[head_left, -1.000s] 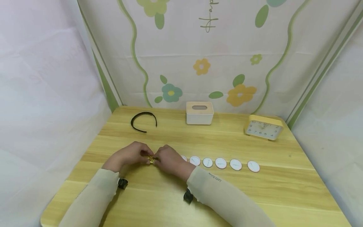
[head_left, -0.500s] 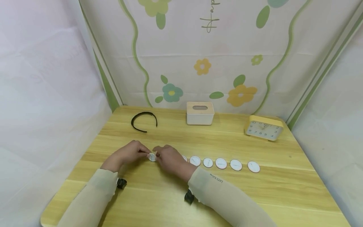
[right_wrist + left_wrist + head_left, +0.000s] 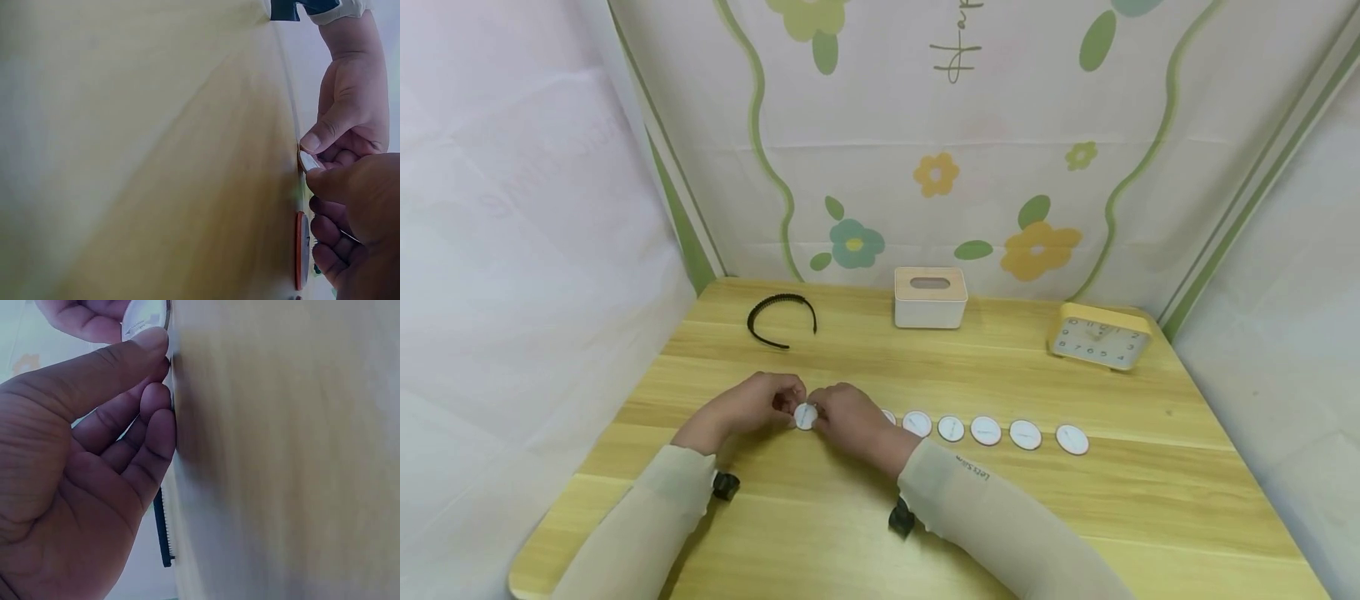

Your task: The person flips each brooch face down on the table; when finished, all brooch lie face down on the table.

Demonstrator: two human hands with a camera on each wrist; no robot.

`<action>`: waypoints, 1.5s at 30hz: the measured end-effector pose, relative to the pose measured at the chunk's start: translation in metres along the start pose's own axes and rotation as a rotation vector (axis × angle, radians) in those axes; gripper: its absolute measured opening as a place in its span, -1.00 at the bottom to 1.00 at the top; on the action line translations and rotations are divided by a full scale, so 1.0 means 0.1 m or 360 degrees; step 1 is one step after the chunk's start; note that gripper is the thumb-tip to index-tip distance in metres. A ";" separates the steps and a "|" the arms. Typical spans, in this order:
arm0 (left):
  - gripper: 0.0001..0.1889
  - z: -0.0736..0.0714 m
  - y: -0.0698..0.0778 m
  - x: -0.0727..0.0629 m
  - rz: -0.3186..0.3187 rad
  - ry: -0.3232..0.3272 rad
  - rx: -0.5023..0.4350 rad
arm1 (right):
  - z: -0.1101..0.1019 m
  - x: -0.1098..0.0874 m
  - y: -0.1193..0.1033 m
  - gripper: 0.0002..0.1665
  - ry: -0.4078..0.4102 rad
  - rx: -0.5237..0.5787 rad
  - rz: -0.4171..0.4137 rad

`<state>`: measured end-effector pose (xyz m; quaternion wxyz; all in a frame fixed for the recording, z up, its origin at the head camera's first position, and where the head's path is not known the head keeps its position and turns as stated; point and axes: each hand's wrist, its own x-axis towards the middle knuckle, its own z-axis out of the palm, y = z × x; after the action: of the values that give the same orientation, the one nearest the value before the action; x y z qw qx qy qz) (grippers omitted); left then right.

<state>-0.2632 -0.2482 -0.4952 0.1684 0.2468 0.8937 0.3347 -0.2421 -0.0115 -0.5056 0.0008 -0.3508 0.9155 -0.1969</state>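
Note:
Between both hands is a small round badge (image 3: 806, 416), its white back turned up with a thin pin-like line across it. My left hand (image 3: 748, 408) holds its left edge, the thumb pressing on the white face (image 3: 144, 317) in the left wrist view. From the right, my right hand (image 3: 853, 425) pinches the opposite edge. In the right wrist view the badge (image 3: 307, 161) is tilted close over the table, and another round badge (image 3: 302, 250) with a reddish rim lies beside the right fingers.
Several more white-backed badges (image 3: 986, 431) lie in a row to the right, one partly hidden by my right hand. Farther back are a black headband (image 3: 752, 321), a tissue box (image 3: 929, 310) and a yellow clock (image 3: 1099, 337). The wooden table (image 3: 820, 533) meets a flowered cloth behind.
The held badge showed a gold patterned side one second ago and has been flipped to its white back. The left fingers have shifted slightly around its edge; the row has stayed put.

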 end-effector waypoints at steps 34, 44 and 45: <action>-0.77 -0.02 0.04 -0.02 -0.0057 -0.0042 0.0084 | -0.03 0.04 0.12 -0.66 -0.0140 0.0111 -0.0009; -0.70 0.03 0.24 0.11 -0.0121 0.0207 0.0158 | -0.45 -0.13 0.28 -0.54 0.0020 -0.0031 0.0170; -0.66 0.04 0.28 0.13 -0.0138 0.0256 0.0207 | -0.51 -0.16 0.30 -0.52 0.0035 -0.0071 0.0188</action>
<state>-0.2633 -0.2206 -0.4809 0.0941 0.1906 0.9340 0.2871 -0.2565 0.0370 -0.4715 -0.0054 -0.2939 0.9387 -0.1800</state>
